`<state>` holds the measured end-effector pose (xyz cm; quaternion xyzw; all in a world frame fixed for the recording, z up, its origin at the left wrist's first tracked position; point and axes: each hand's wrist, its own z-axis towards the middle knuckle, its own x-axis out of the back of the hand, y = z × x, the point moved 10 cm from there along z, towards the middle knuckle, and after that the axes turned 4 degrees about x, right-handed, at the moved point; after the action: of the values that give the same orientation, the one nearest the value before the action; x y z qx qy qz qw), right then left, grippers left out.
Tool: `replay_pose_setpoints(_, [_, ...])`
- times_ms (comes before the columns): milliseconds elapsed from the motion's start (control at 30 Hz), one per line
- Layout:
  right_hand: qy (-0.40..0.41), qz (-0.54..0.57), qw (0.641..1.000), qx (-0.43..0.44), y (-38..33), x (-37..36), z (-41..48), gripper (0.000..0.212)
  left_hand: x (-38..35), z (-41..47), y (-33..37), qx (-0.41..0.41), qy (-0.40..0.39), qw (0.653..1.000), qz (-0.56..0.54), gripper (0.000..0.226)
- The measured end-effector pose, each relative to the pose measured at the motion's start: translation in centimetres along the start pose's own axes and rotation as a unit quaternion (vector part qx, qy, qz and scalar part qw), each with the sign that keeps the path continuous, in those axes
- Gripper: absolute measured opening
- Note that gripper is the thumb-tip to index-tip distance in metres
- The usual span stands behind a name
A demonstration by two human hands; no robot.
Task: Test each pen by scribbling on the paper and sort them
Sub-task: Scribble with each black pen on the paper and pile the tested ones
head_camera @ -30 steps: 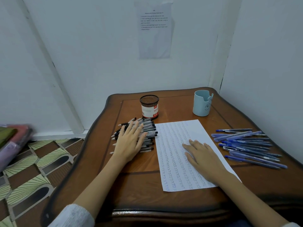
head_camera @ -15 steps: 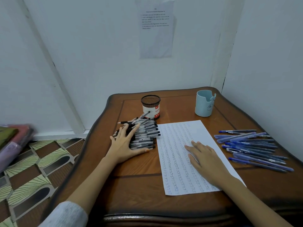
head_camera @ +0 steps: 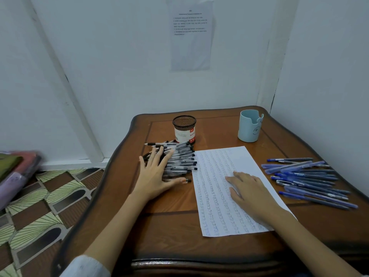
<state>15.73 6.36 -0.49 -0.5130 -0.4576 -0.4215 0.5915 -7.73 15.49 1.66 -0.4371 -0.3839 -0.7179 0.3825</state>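
Over black pens (head_camera: 182, 161), left hand (head_camera: 157, 176) fingers spread, hiding some, right hand (head_camera: 253, 189) fingers straight on paper (head_camera: 215, 208)

A dark brown wooden table with a wavy, glossy edge (head_camera: 175, 226) stood pushed into a far right corner, where a pale bluish-white far wall (head_camera: 123, 66) met a right wall of the same colour (head_camera: 329, 66). A white printed sheet (head_camera: 191, 37) hung on the far wall. A long white strip (head_camera: 65, 82) slanted across the wall on the left. The floor of brown and green patterned tiles (head_camera: 40, 206) lay to the left, with blurred folded pink, green and purple bundles (head_camera: 16, 172) at the left edge.
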Motion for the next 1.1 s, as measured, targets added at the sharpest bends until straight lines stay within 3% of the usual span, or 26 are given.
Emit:
replay_pose_setpoints(133, [0.045, 0.079, 0.996, 0.018, -1.7, 1.1, 1.6, 0.04, 1.8, -3.3, 4.0, -0.034, 0.084, 0.987, -0.129, 0.066])
replay_pose_setpoints(233, [0.077, 0.164, 0.983, 0.02, -2.5, 1.1, 3.3, 0.031, 1.2, -5.3, 5.8, -0.037, 0.064, 0.972, -0.223, 0.045])
replay_pose_setpoints(433, [0.088, 0.228, 0.97, 0.013, -3.8, 0.4, 7.0, 0.023, -1.3, -5.9, 6.9, -0.058, -0.026, 0.986, -0.156, 0.057])
replay_pose_setpoints(600, [0.085, 0.181, 0.979, 0.042, -5.5, -0.4, 8.6, 0.021, -1.5, -5.8, 6.6, -0.053, -0.023, 0.985, -0.162, 0.059])
replay_pose_setpoints(700, [0.107, 0.243, 0.964, 0.028, -5.0, -0.3, 8.3, 0.014, -1.2, -5.8, 6.8, -0.059, -0.016, 0.984, -0.167, 0.058])
replay_pose_setpoints(900, [0.122, 0.469, 0.875, -0.011, -0.8, 2.5, 6.1, 0.011, -1.5, -5.8, 7.4, -0.087, -0.034, 0.981, -0.17, 0.047])
replay_pose_setpoints(1100, [0.217, 0.714, 0.66, -0.088, 4.4, 5.9, 2.7, 0.013, -1.4, -5.9, 7.8, -0.098, -0.038, 0.982, -0.156, 0.045])
